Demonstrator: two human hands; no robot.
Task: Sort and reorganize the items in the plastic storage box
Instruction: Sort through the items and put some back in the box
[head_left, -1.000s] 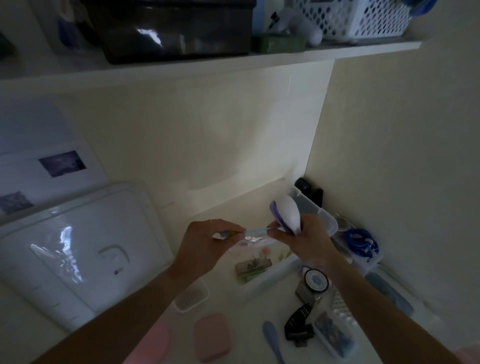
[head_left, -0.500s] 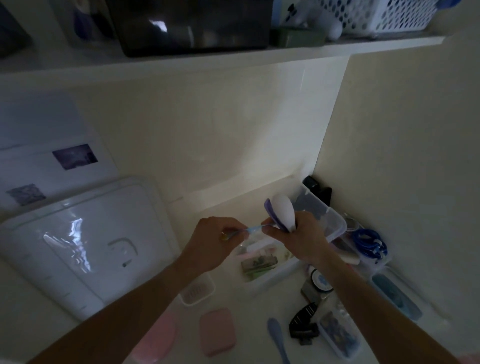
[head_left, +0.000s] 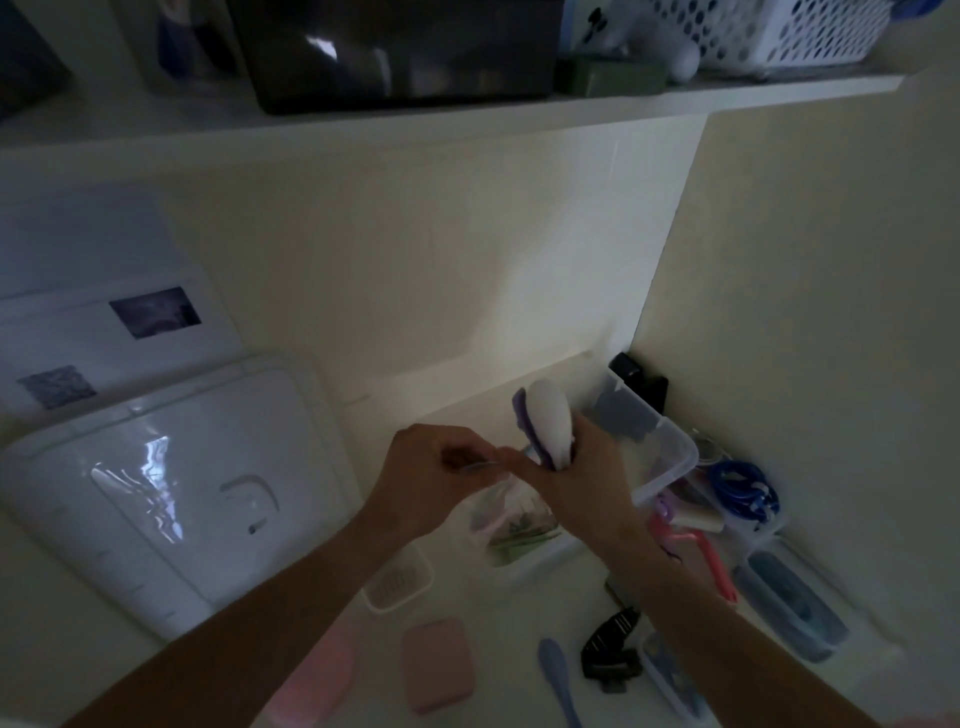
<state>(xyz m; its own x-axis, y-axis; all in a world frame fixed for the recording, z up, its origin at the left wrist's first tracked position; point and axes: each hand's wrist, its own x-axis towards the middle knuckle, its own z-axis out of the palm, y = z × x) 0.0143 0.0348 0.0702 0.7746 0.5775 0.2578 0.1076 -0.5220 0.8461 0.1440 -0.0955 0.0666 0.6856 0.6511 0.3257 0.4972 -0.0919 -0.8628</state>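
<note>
Over the clear plastic storage box (head_left: 670, 457) in the corner, our hands have drawn together: the left hand (head_left: 436, 475) pinches the mouth of a small clear zip bag (head_left: 506, 512), the right hand (head_left: 576, 478) also grips a white-and-purple brush (head_left: 545, 421). We judge the bag nearly sealed, ready to go back in.

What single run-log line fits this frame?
stage: closing bag | left hand: pinches zip bag top | right hand: grips white-purple brush, pinches bag | location: above clear box

Bare counter (head_left: 509, 613) between small clear container (head_left: 397, 582) and black clip (head_left: 608, 649).
</note>
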